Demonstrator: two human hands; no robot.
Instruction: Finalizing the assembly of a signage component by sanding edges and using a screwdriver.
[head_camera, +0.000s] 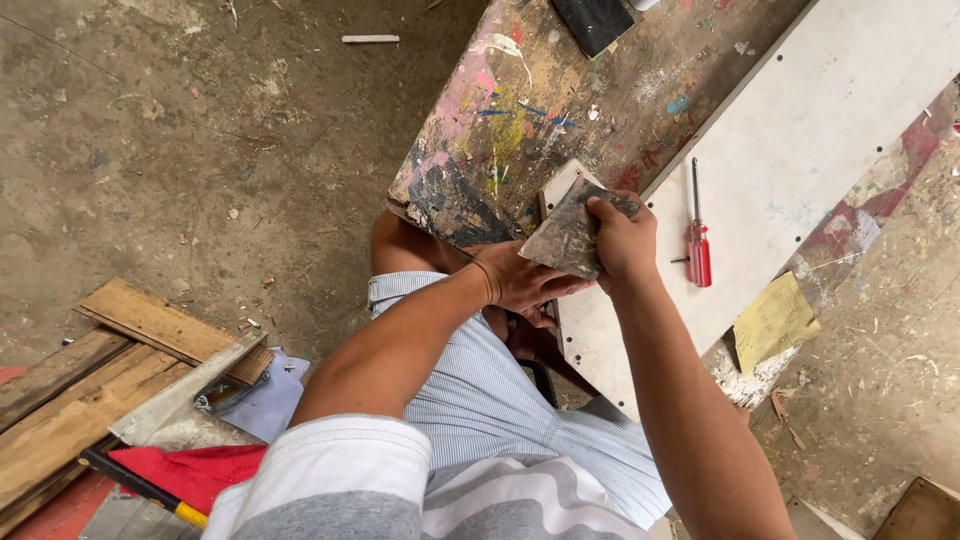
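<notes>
My right hand (625, 235) grips a worn grey sheet of sandpaper (568, 238) and presses it against the near corner of a long white board (800, 150). That board lies slantwise on a paint-stained workbench (510, 120). My left hand (520, 280) is tucked under the sandpaper, at the board's near edge, with its fingers partly hidden. A thin band circles my left wrist.
A red-handled screwdriver (698, 235) lies on the white board beside my right hand. A yellow sandpaper piece (772, 320) sits at the board's right edge. Wood planks (90, 380), a red cloth (190, 470) and a yellow-tipped black tool (145, 488) lie on the dirty floor at left.
</notes>
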